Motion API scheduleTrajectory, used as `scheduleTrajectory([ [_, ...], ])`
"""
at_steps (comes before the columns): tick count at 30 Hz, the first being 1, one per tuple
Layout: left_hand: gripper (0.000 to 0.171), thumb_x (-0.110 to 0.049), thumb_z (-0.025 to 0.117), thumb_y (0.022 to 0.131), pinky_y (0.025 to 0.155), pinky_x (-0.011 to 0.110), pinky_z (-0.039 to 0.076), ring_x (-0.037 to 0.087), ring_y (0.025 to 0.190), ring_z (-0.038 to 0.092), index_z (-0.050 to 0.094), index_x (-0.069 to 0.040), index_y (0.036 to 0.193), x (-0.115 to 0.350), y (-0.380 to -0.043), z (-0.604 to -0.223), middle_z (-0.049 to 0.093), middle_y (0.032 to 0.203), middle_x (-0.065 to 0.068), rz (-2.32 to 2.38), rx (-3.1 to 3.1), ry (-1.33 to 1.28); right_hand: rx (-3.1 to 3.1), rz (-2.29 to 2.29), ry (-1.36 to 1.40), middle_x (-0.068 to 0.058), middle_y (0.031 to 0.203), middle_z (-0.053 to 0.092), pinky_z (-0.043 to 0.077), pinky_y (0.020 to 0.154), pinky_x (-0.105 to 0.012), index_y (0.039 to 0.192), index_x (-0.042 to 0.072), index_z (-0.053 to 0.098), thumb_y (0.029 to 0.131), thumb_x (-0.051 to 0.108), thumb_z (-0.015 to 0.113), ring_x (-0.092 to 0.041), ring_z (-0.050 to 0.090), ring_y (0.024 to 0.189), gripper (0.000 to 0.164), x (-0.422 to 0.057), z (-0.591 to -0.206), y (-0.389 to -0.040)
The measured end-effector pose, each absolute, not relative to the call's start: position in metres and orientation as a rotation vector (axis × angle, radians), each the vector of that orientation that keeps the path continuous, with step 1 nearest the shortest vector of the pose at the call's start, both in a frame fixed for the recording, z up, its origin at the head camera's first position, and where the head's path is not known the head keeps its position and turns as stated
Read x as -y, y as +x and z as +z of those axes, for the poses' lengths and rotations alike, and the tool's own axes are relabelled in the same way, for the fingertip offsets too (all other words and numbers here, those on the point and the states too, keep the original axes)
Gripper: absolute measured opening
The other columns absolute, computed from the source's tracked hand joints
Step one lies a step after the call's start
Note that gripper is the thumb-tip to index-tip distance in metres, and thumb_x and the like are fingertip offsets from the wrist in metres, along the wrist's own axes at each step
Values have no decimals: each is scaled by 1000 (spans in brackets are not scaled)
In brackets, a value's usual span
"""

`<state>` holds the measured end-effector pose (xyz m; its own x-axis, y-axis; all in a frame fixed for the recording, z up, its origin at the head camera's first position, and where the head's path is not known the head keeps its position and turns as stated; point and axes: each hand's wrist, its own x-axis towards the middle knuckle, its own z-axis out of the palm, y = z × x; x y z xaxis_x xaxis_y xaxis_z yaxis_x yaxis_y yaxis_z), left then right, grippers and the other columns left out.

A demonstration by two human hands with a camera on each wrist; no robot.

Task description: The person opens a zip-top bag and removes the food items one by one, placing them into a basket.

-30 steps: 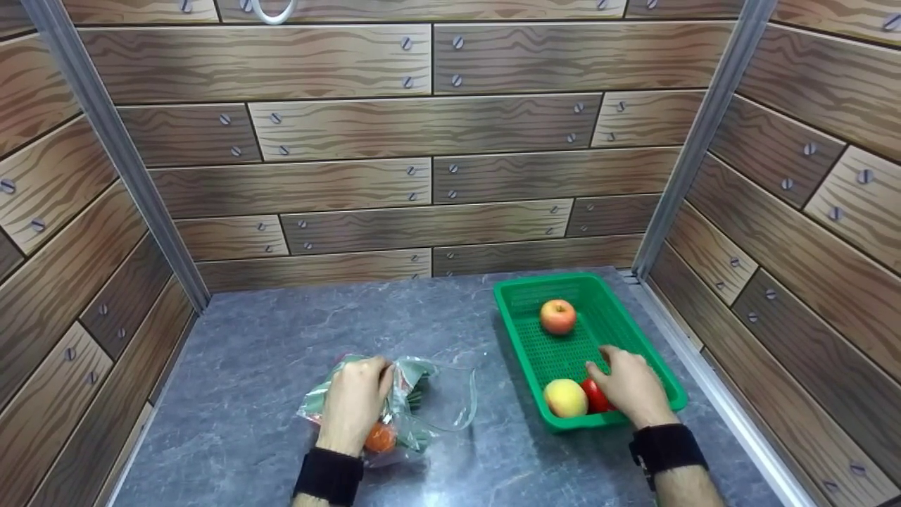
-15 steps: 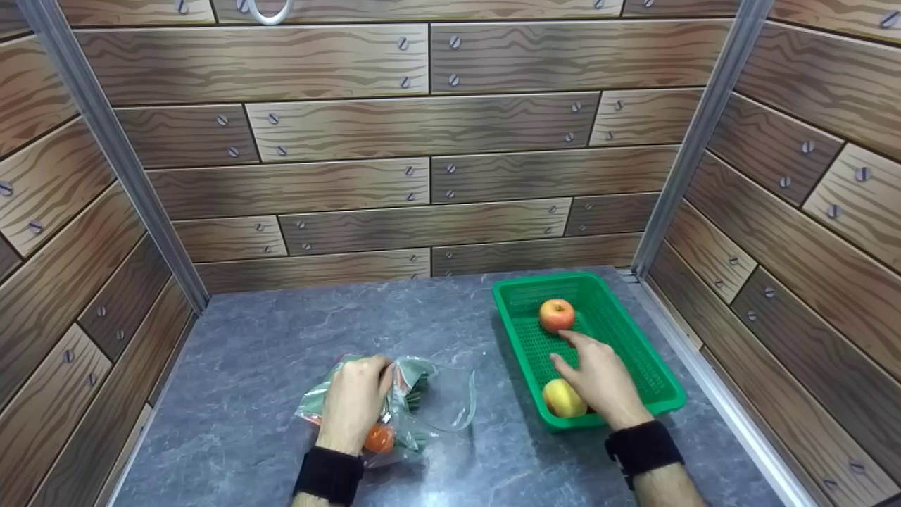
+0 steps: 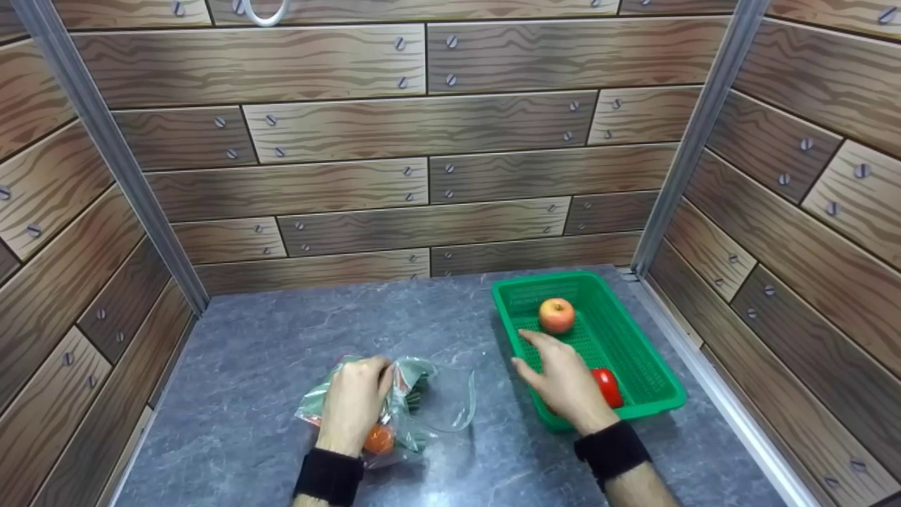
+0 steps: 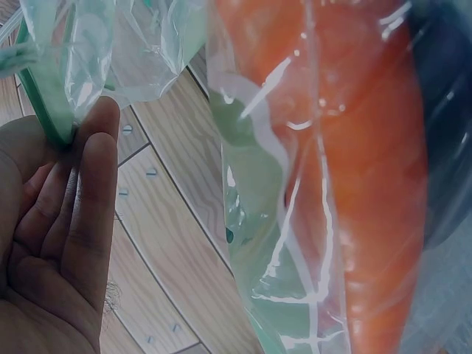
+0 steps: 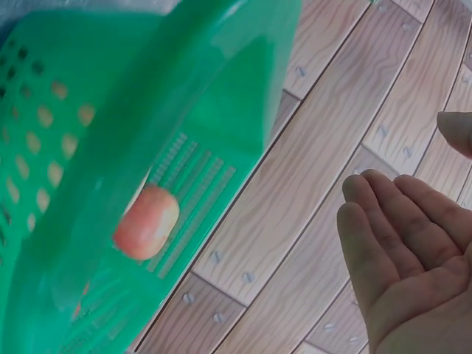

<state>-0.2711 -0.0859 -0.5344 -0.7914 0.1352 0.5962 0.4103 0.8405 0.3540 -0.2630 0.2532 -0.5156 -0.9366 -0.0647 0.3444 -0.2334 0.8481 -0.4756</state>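
Observation:
My left hand (image 3: 355,401) pinches the edge of a clear plastic bag (image 3: 436,394) on the table. In the left wrist view, thumb and fingertips close on the bag's green strip (image 4: 46,110). Inside the bag is a long orange thing like a carrot (image 4: 369,162), with something dark (image 4: 446,125) beside it. My right hand (image 3: 563,380) hovers over the left side of a green basket (image 3: 651,373), fingers extended and palm bare. The basket holds a red-yellow apple (image 3: 557,315) at the back and a shiny red fruit or vegetable (image 3: 607,387) near the front.
Grey marbled tabletop (image 3: 281,338) lies under everything. Wood-patterned walls (image 3: 352,127) enclose the back and both sides. A metal rail (image 3: 732,401) runs along the right edge, close to the basket. A white ring (image 3: 266,17) shows at the top.
My right hand has moved left across the basket, from above the red item toward the left rim. It now hides the yellow fruit, while the red item shows again. My left hand has stayed put.

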Motion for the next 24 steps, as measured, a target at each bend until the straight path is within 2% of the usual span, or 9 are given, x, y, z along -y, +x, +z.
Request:
scheduleTrajectory([
  [5, 10, -18, 78, 94, 59, 34, 57, 16, 66, 72, 76, -16, 85, 86, -271, -535, 75, 74, -3, -644, 2446, -398, 2703, 760, 273, -11, 141, 70, 58, 106, -46, 143, 13, 65, 95, 31, 79, -28, 68, 131, 53, -238, -517, -262],
  [15, 9, -19, 78, 95, 58, 35, 58, 17, 66, 72, 77, -16, 87, 86, -270, -535, 76, 75, -2, -637, 2447, -399, 2647, 679, 400, -9, 134, 74, 61, 100, -42, 138, 10, 68, 92, 29, 82, -26, 73, 121, 52, -214, -525, -260],
  [24, 9, -19, 78, 95, 60, 36, 59, 18, 68, 74, 77, -17, 87, 86, -270, -536, 77, 76, -2, -635, 2446, -398, 2699, 662, 481, -8, 135, 74, 61, 101, -40, 140, 12, 66, 95, 35, 79, -25, 72, 123, 53, -196, -531, -256],
])
